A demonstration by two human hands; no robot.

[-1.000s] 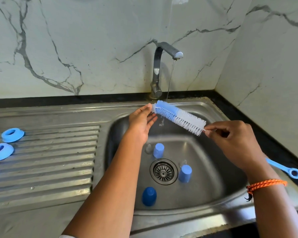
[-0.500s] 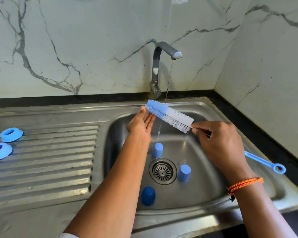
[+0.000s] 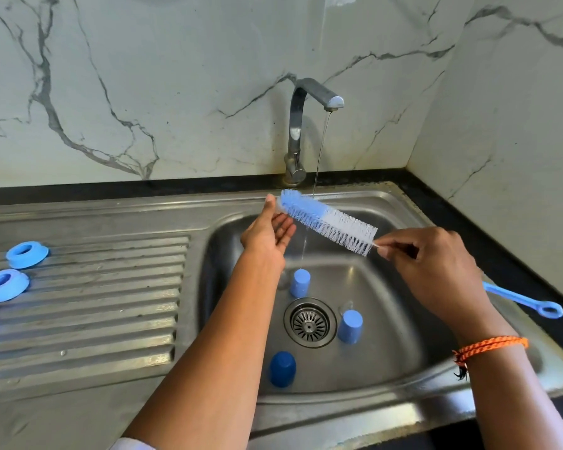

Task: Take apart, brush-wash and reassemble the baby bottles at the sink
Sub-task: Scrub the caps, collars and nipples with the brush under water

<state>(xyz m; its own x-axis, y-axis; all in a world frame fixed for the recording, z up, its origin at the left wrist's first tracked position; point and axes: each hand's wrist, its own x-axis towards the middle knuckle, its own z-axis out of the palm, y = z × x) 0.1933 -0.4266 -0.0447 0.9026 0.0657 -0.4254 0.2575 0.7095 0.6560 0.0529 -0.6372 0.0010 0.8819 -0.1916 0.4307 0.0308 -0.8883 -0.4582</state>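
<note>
While right hand [image 3: 436,271] pinches brush [image 3: 329,222], left hand [image 3: 267,235] touches tip.

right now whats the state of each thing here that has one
tap: running, thin stream
bottle brush: held level under the stream
right hand: pinches the brush stem below the bristles
left hand: open, fingers against the brush tip
three blue caps: standing in the sink basin
blue rings: lying on the drainboard

Three caps [image 3: 299,283], three rings [image 3: 26,254], one brush [image 3: 329,222].
</note>
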